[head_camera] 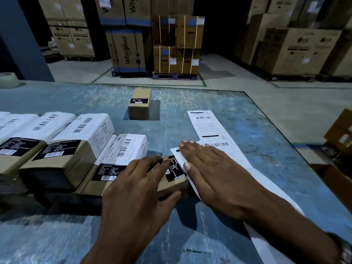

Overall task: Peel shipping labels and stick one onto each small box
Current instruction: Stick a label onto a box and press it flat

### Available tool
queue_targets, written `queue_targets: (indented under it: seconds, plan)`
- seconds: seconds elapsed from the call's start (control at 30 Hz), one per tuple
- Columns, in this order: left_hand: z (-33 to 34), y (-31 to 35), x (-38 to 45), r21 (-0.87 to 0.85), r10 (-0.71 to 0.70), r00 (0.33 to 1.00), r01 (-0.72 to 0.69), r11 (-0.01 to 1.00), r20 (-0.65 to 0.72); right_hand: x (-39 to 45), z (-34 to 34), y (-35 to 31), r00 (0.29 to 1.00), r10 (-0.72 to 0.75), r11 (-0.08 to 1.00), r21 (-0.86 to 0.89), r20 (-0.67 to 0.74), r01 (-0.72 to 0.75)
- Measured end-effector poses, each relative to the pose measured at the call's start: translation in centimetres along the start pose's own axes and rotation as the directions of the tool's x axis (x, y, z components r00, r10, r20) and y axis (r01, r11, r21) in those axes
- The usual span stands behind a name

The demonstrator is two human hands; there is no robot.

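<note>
Nearest us, our left hand [141,189] grips a small brown box [172,184] on the scratched blue tabletop [209,235]: its fingers [163,161] lie over the box's top and the thumb curls against the near side. The box is plain cardboard with a black printed panel of small white text on its top. Our right hand [213,174] lies flat, fingers straight and together, pressing a white shipping label [178,152] down onto the right part of that box; it holds nothing in a curl. Under the right forearm a long white label sheet [266,216] runs from the box toward the near right edge of the tabletop. Just left of the box, touching it, sits a labelled box [125,149] of the same brown card, its top wrapped in a white label with barcodes. Further left of it stand more labelled boxes [62,141] in a row, each with a white barcode label on top and a black panel on the near end. Beyond the held box, to its right, lies a strip of white labels [206,124] printed with barcodes. Farther beyond the box, well apart from it, a lone brown box [140,103] stands with only its black panel. At the tabletop's far left corner is a tape roll [8,79]. Past the tabletop, large cartons [125,48] are stacked on the warehouse floor.
</note>
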State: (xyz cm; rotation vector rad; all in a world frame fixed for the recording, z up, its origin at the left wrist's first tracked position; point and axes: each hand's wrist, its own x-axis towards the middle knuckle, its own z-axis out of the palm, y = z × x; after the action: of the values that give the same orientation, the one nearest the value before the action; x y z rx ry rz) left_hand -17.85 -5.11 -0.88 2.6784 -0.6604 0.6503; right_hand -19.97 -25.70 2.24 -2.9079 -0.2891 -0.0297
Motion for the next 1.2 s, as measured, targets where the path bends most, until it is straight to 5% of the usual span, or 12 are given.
queue_targets:
  seconds: [0.13, 0.23, 0.37, 0.5, 0.63, 0.93, 1.1, 1.2]
  plan:
    - [-0.2, 0.1, 0.2, 0.015, -0.004, 1.000, 0.003, 1.000, 0.021, 0.1, -1.2, 1.4, 0.984, 0.173, 0.985, 0.014, 0.044, -0.174]
    - [-0.2, 0.1, 0.1, 0.001, -0.002, 1.000, 0.002, 1.000, 0.013, -0.3, -1.9, 2.6, 0.933, 0.341, 0.914, 0.194, 0.113, -0.357]
    - [-0.2, 0.1, 0.1, -0.006, -0.006, 1.000, 0.007, 1.000, 0.013, -0.6, -2.3, 3.7, 0.902, 0.432, 0.874, 0.242, 0.011, -0.422]
    - [-0.1, 0.1, 0.2, -0.012, -0.007, 1.000, 0.007, 1.000, 0.010, -0.3, -2.4, 1.3, 0.940, 0.272, 0.945, 0.242, -0.206, -0.221]
    - [-0.2, 0.0, 0.1, -0.026, 0.000, 1.000, 0.001, 1.000, 0.015, 0.0, -0.3, -0.5, 0.996, -0.089, 0.996, -0.005, 0.004, 0.089]
    - [-0.2, 0.0, 0.2, -0.002, 0.004, 1.000, -0.004, 1.000, 0.023, 0.3, -1.7, 2.4, 0.986, 0.122, 0.990, -0.082, 0.117, -0.113]
    - [-0.4, 0.1, 0.2, -0.003, 0.011, 0.999, -0.011, 1.000, 0.031, 0.5, -1.9, 4.3, 0.958, 0.281, 0.954, -0.130, 0.061, -0.271]
    - [-0.4, 0.2, 0.2, 0.003, 0.000, 0.999, 0.000, 1.000, 0.044, 0.4, -1.8, 3.5, 0.977, 0.210, 0.966, -0.147, -0.035, -0.213]
